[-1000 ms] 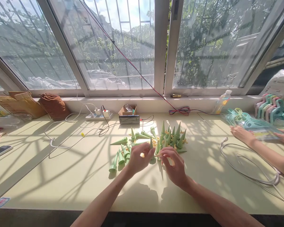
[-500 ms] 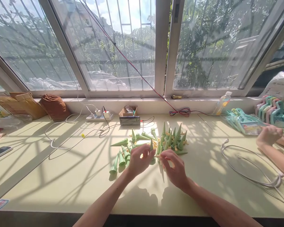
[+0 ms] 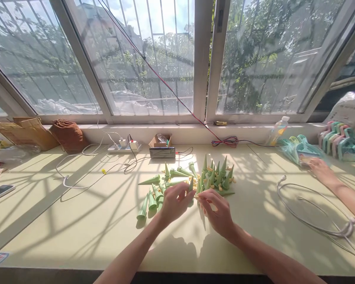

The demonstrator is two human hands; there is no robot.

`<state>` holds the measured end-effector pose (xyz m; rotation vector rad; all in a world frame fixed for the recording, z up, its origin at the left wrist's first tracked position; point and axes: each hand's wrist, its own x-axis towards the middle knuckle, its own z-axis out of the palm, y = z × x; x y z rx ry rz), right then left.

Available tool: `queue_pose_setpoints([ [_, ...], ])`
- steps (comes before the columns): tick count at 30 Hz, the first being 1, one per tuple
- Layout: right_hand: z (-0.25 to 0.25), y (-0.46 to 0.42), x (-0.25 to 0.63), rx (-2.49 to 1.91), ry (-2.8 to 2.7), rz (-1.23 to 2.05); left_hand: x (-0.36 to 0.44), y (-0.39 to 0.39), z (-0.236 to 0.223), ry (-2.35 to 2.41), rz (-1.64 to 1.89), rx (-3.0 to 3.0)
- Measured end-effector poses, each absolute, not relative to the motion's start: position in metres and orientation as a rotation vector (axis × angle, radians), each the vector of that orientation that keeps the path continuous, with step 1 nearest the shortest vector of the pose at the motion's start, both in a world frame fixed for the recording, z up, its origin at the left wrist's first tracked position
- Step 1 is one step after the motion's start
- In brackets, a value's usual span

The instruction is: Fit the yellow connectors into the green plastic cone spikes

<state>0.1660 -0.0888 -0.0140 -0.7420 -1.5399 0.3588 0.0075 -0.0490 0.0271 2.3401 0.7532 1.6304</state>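
A heap of several green plastic cones (image 3: 192,179) with small yellow pieces lies on the pale table (image 3: 77,221), some upright, some on their sides. My left hand (image 3: 173,203) is closed in a pinch at the near edge of the heap, around a green cone. My right hand (image 3: 219,213) is also pinched, its fingertips meeting the left hand's on a small yellow piece at the cone.
Another person's hand (image 3: 321,169) rests at the right on a bagged stack of teal hangers (image 3: 298,152). A white cable (image 3: 313,213) loops at right. A power strip (image 3: 124,146), small box (image 3: 161,140), black device (image 3: 162,152), brown bag (image 3: 68,134) and bottle (image 3: 276,130) line the sill.
My hands stay together at the heap, shifting slightly nearer. The other person's hand moved from the table to the hanger bag at right.
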Motion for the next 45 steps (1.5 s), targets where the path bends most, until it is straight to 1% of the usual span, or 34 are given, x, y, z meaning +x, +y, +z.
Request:
queue_pose_setpoints([
  [13, -0.0100, -0.0885, 0.1670, -0.744, -1.576, 0.275, 0.0068, -0.0483, 0.0249, 0.717, 1.612, 2.367],
  [32, -0.0132, -0.0903, 0.1681, -0.726, -1.579, 0.305, 0.0080, -0.0476, 0.0273, 0.575, 1.729, 2.497],
  [45, -0.0112, -0.0912, 0.1681, -0.748, -1.576, 0.300, 0.0081, -0.0485, 0.0279, 0.565, 1.718, 2.480],
])
